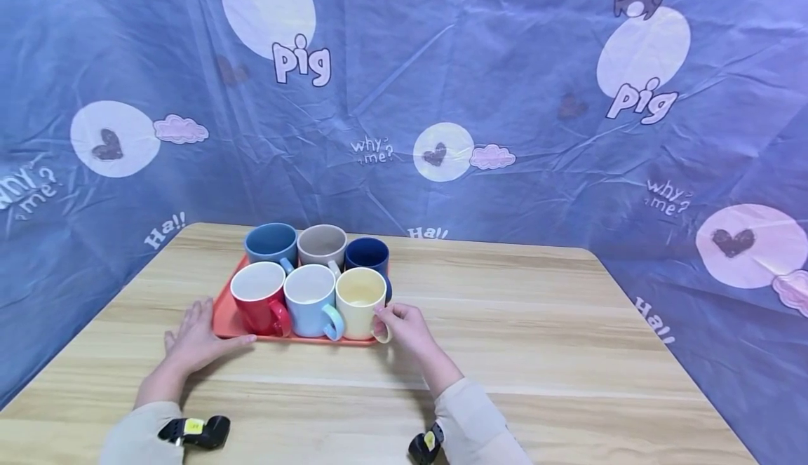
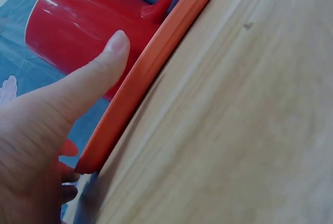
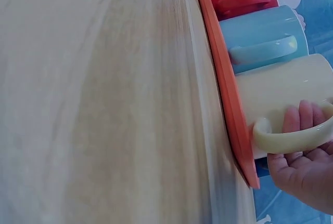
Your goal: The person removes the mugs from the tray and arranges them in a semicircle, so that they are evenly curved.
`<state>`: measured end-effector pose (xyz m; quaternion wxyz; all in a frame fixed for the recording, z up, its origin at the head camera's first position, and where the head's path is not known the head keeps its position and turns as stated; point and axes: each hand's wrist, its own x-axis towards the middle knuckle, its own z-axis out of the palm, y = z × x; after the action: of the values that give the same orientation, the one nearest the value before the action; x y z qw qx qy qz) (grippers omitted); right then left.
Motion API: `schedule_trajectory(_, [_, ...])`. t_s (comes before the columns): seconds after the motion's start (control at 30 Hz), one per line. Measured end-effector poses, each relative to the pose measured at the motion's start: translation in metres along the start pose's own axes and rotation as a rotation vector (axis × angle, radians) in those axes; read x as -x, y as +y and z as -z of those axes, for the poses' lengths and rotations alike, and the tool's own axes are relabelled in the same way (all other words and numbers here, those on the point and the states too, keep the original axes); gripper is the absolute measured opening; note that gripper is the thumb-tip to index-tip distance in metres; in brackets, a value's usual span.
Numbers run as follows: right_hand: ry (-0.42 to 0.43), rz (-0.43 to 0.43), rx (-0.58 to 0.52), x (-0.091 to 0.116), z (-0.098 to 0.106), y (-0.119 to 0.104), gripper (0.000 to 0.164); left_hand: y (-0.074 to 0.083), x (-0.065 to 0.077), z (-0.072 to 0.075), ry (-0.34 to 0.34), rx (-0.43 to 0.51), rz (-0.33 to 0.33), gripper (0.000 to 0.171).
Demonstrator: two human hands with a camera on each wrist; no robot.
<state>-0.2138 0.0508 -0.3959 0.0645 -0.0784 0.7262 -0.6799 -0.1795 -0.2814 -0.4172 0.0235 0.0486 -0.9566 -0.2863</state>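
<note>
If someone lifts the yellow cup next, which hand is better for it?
Right, I'd say. The right hand has its fingers through the handle of the yellow cup. The left hand is at the left end of the tray, nearest the red cup.

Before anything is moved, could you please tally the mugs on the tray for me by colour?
Blue: 3 (light blue mug, mid-blue mug, navy mug)
Red: 1 (red mug)
Grey: 1 (grey mug)
Pale yellow: 1 (pale yellow mug)
Total: 6 mugs
</note>
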Motion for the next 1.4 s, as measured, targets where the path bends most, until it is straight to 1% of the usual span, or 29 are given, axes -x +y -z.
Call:
schedule_trajectory(0.1, [-0.020,-0.020,-0.033,0.000,-0.001,0.002,0.029,-0.001,-0.001,-0.002,-0.001,-0.004,0.011,0.122])
schedule_trajectory(0.3, [-0.072,-0.022,-0.114,0.001,0.000,0.004,0.030,-0.005,-0.003,-0.003,0.004,-0.010,0.022,0.120])
schedule_trajectory(0.47, [-0.096,-0.023,-0.164,0.001,0.000,0.004,0.030,-0.006,-0.005,-0.004,0.027,-0.020,0.022,0.119])
schedule_trajectory(0.77, [-0.113,-0.018,-0.175,0.001,0.001,0.003,0.029,-0.007,-0.008,-0.005,0.050,-0.033,0.006,0.117])
schedule_trajectory(0.9, [-0.115,-0.023,-0.171,0.005,-0.001,-0.003,0.030,-0.008,-0.008,-0.005,0.055,-0.042,0.003,0.117])
schedule_trajectory(1.03, [-0.097,-0.027,-0.206,0.005,-0.003,-0.002,0.028,-0.010,-0.008,-0.006,0.058,-0.052,0.003,0.117])
schedule_trajectory(1.1, [-0.083,-0.020,-0.231,0.003,-0.003,0.004,0.027,-0.011,-0.008,-0.007,0.058,-0.055,0.004,0.117])
schedule_trajectory(1.27, [-0.031,0.002,-0.250,0.002,-0.007,0.008,0.029,-0.012,-0.007,-0.007,0.054,-0.056,0.006,0.117])
schedule_trajectory(1.4, [0.000,0.005,-0.270,0.003,-0.010,0.009,0.029,-0.013,-0.006,-0.007,0.057,-0.057,0.007,0.117])
